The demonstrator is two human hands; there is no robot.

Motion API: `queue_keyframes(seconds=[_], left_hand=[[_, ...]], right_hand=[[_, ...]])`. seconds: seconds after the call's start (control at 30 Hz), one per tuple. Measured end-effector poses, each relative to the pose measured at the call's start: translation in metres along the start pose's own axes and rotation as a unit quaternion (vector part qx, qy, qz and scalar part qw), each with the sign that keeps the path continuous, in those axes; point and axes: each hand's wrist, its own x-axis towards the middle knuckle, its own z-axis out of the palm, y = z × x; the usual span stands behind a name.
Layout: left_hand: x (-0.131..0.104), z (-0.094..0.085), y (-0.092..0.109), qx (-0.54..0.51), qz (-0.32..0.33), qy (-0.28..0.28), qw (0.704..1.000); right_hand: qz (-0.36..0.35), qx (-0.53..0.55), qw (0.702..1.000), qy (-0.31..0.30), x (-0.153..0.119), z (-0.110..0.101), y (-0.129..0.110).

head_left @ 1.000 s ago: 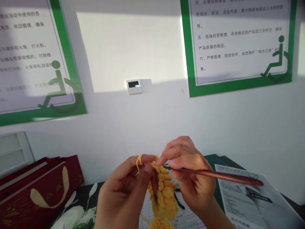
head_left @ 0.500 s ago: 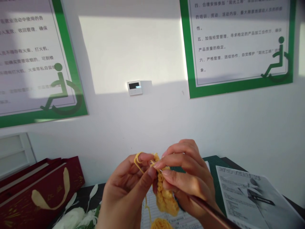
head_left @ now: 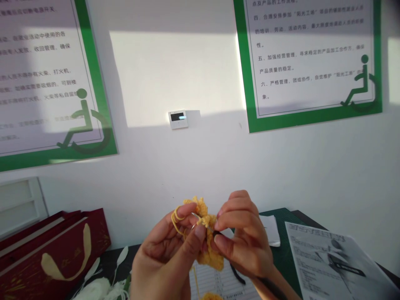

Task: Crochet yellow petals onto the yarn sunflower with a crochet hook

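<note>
White wall (head_left: 206,166) behind; raised left grip (head_left: 167,252) pinches yellow crochet (head_left: 211,257), right grip (head_left: 245,237) clasps hook (head_left: 271,287)

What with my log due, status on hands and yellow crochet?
Left hand pinching bumpy yellow crocheted yarn piece. Right hand gripping dark-handled metal crochet hook, tip at piece. White printed papers beneath; nothing visibly blocking.

Crochet (head_left: 215,259): yellow, bumpy, folded, raised mid-scene. Hook (head_left: 216,234): metal tip at stitches, dark handle slanting near-right. Yarn (head_left: 175,221): yellow, looped left.
</note>
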Motion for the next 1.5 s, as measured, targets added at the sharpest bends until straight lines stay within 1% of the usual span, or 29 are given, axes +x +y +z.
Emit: queue_keyframes(seconds=[0.07,0.13,0.2,0.33,0.4,0.43,0.47,0.5,0.57,0.6,0.67,0.7,0.73,0.77,0.8,0.83,0.87,0.9,0.97,1.0,1.03,1.07,1.1,1.13,1.2,1.27,1.3,1.37,1.5], left_hand=[[-0.001,0.001,-0.002,0.017,0.034,0.027,0.999],[0.000,-0.001,-0.005,0.050,0.083,0.054,0.994],[0.004,-0.006,-0.007,0.082,0.112,0.052,0.989],[0.014,-0.016,-0.007,0.095,0.082,0.000,0.992],[0.017,-0.019,-0.005,0.094,0.068,-0.028,0.993],[0.018,-0.020,-0.003,0.092,0.064,-0.048,0.993],[0.019,-0.020,-0.001,0.091,0.058,-0.071,0.992],[0.019,-0.020,0.001,0.090,0.050,-0.093,0.990],[0.021,-0.020,0.005,0.079,0.024,-0.134,0.988],[0.021,-0.020,0.005,0.072,0.005,-0.151,0.986],[0.022,-0.019,0.006,0.061,-0.026,-0.170,0.983],[0.023,-0.019,0.006,0.054,-0.032,-0.174,0.983],[0.023,-0.018,0.006,0.047,-0.035,-0.175,0.983],[0.023,-0.018,0.006,0.042,-0.037,-0.174,0.983],[0.022,-0.018,0.005,0.039,-0.038,-0.170,0.984],[0.022,-0.018,0.005,0.041,-0.036,-0.167,0.984],[0.021,-0.018,0.004,0.046,-0.032,-0.165,0.985],[0.021,-0.019,0.004,0.053,-0.026,-0.163,0.985],[0.020,-0.020,0.002,0.061,-0.025,-0.166,0.984],[0.020,-0.020,0.002,0.057,-0.039,-0.172,0.983],[0.020,-0.020,0.001,0.047,-0.066,-0.181,0.980],[0.021,-0.020,0.001,0.034,-0.099,-0.192,0.976],[0.022,-0.019,0.000,0.020,-0.134,-0.204,0.970],[0.023,-0.018,0.000,0.005,-0.162,-0.215,0.963],[0.024,-0.016,0.001,-0.020,-0.191,-0.236,0.952],[0.025,-0.014,0.001,-0.028,-0.196,-0.243,0.949],[0.025,-0.014,0.001,-0.025,-0.197,-0.242,0.950],[0.024,-0.014,0.002,-0.017,-0.199,-0.240,0.950],[0.022,-0.017,0.005,-0.030,-0.212,-0.250,0.944]], right_hand=[[-0.036,-0.080,0.996,0.013,-0.003,0.004,-0.005],[-0.094,-0.145,0.985,0.003,-0.005,0.006,-0.010],[-0.110,-0.167,0.980,-0.008,-0.006,0.005,-0.014],[-0.029,-0.110,0.993,-0.015,-0.002,-0.001,-0.019],[0.057,-0.033,0.998,-0.001,0.000,-0.004,-0.019],[0.123,0.022,0.992,0.014,0.001,-0.005,-0.019],[0.200,0.085,0.976,0.032,0.002,-0.004,-0.018],[0.277,0.149,0.948,0.049,0.002,-0.003,-0.016],[0.409,0.282,0.866,0.062,0.003,0.002,-0.013],[0.453,0.350,0.818,0.055,0.003,0.005,-0.011],[0.501,0.468,0.727,0.034,0.002,0.011,-0.008],[0.509,0.507,0.695,0.026,0.001,0.014,-0.007],[0.507,0.530,0.679,0.023,0.000,0.016,-0.006],[0.497,0.537,0.681,0.019,0.000,0.016,-0.005],[0.483,0.527,0.700,0.014,-0.001,0.016,-0.004],[0.462,0.499,0.733,0.007,-0.001,0.013,-0.003],[0.430,0.454,0.780,0.000,-0.001,0.010,-0.002],[0.380,0.392,0.838,-0.012,0.000,0.006,0.000],[0.217,0.213,0.952,-0.036,0.001,-0.001,0.003],[0.110,0.110,0.987,-0.047,0.001,-0.004,0.005],[-0.001,0.010,0.999,-0.045,0.000,-0.006,0.006],[-0.087,-0.072,0.994,0.006,-0.001,-0.006,0.008],[-0.113,-0.107,0.987,0.048,-0.003,-0.004,0.009],[-0.115,-0.084,0.987,0.075,-0.004,-0.002,0.010],[-0.005,0.060,0.995,0.085,-0.008,0.005,0.009],[0.120,0.202,0.967,0.102,-0.009,0.012,0.007],[0.164,0.248,0.949,0.109,-0.009,0.014,0.006],[0.208,0.294,0.925,0.117,-0.009,0.015,0.002],[0.234,0.320,0.911,0.111,-0.009,0.011,-0.004]])
